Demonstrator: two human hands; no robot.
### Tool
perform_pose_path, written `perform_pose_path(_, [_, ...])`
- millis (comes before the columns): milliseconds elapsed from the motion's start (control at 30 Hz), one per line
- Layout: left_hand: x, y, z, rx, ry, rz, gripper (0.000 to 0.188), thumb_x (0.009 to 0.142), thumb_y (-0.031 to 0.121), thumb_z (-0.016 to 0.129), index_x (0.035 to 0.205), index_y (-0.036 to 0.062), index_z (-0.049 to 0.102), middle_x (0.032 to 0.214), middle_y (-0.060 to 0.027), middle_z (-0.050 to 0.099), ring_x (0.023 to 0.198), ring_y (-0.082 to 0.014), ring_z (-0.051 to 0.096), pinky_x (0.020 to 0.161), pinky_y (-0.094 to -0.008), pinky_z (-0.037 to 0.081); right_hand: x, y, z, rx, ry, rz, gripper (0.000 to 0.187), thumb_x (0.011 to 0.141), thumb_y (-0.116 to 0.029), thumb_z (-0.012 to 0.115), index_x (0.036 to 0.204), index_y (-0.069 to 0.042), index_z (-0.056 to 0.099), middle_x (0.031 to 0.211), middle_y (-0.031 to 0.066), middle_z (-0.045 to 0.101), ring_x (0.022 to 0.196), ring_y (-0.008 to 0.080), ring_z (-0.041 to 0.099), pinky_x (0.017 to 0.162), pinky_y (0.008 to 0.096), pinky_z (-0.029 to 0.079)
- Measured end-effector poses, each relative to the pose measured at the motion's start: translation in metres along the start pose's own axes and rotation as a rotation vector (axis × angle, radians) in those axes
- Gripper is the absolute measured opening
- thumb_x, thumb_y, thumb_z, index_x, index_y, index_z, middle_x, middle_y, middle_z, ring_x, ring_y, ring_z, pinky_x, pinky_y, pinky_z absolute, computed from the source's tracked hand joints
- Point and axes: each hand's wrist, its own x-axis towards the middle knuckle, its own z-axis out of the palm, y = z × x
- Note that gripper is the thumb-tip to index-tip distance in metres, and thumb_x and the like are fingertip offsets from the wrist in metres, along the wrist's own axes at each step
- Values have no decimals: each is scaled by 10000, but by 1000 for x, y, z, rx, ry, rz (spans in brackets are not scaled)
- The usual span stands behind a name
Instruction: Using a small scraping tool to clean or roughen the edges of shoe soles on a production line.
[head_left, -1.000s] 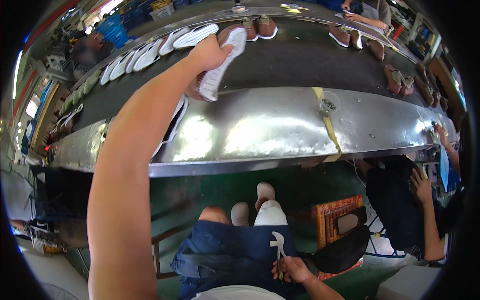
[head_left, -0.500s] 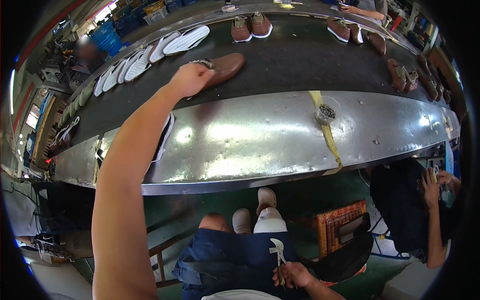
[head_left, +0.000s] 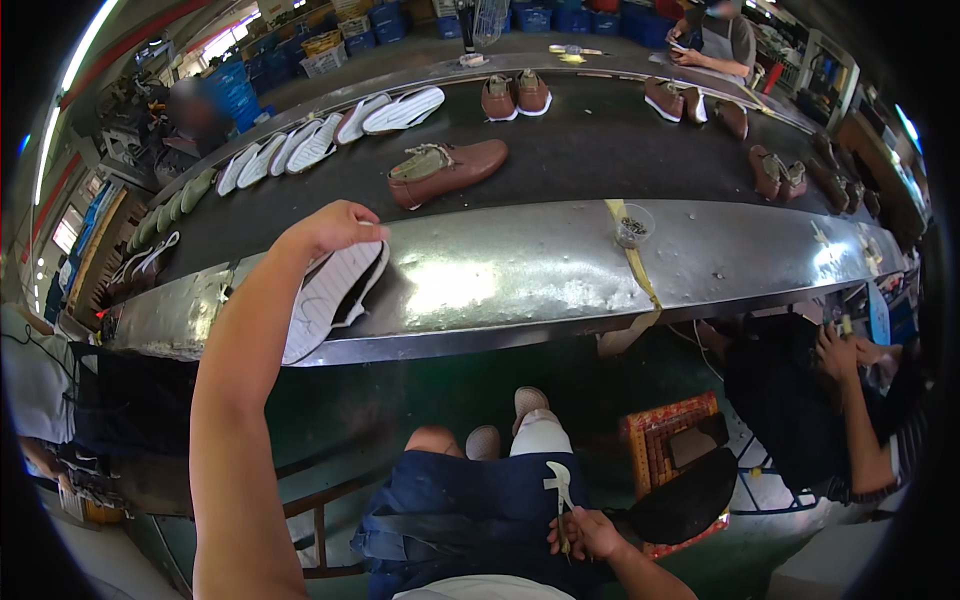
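Left hand on white shoe sole, can't tell finger grip; long axis away-right from workbench near edge; right hand clamps claw hammer

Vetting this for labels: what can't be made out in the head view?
Head view:
- Left hand: its exact hold on the white sole, hidden by the hand itself.
- White sole's left edge: behind the left forearm.
- Hammer: part of the handle, covered by the right hand.
- Clear cup: contents too small to identify.
- Far-right shoes: details too small and dim near the rim.
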Motion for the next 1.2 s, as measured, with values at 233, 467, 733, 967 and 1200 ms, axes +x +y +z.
perform_pose_path(233, [-180,-2,35,-792,-140,498,749,856,422,819,1392,-30,556,1103,-81,708,1009,-134,671,900,-316,554,-13,12,17,-47,60,12,652,1100,-501,248,1215,53,571,1010,151,717,834,218,732,474,253,486])
perform_pose_path(467, [-315,-65,237,-1406,-165,206,635,886,211,803,1428,4,547,1207,-90,683,1080,-165,666,963,-325,532,-19,7,45,-212,184,1,489,1099,-418,393,1207,25,571,976,127,710,782,198,721,531,275,504])
perform_pose_path(733, [-347,-76,273,-1155,-53,464,703,843,57,778,1460,81,442,1577,-112,288,1423,-229,369,1166,-369,317,-57,-41,143,-697,82,-293,284,1009,-167,590,1234,6,580,955,66,681,840,140,663,747,297,540])
perform_pose_path(967, [-367,-76,274,-1107,0,493,570,980,185,660,1480,71,413,1579,-127,295,1469,-244,301,1198,-395,245,-61,-66,197,-842,-32,-368,313,1028,-205,570,1268,-6,584,962,89,683,836,183,661,799,316,525])
perform_pose_path(1200, [-365,-75,274,-937,17,627,530,1039,261,562,1482,50,364,1532,-155,304,1433,-261,313,1189,-393,245,-57,-52,196,-553,-123,-306,335,1051,-250,550,1279,-4,563,911,44,665,763,89,589,671,267,492])
